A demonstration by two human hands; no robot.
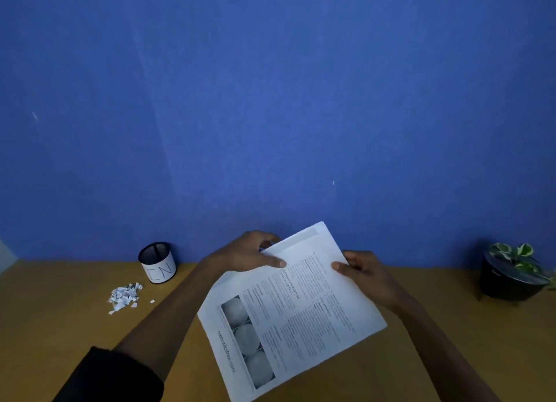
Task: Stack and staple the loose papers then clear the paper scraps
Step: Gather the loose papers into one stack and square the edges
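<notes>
Black sleeve: covers the left forearm at the lower left edge of the view.
Paper scraps: a small heap of torn white bits on the wooden desk, far left, with a few stray bits just right of the heap.
Mesh cup: black wire holder with a white paper band, standing upright against the blue wall, just behind and right of the scraps.
Left hand: grips the far left edge of the papers, thumb lying on the top sheet, fingers curled behind it.
Papers: printed white sheets held together and tilted above the desk, centre of view; the edges do not line up, a back sheet showing at the top and at the left.
Right hand: pinches the right edge of the papers, thumb on top, fingers curled underneath.
Potted plant: green-and-white leaves in a dark round pot, far right on the desk, well apart from the papers.
</notes>
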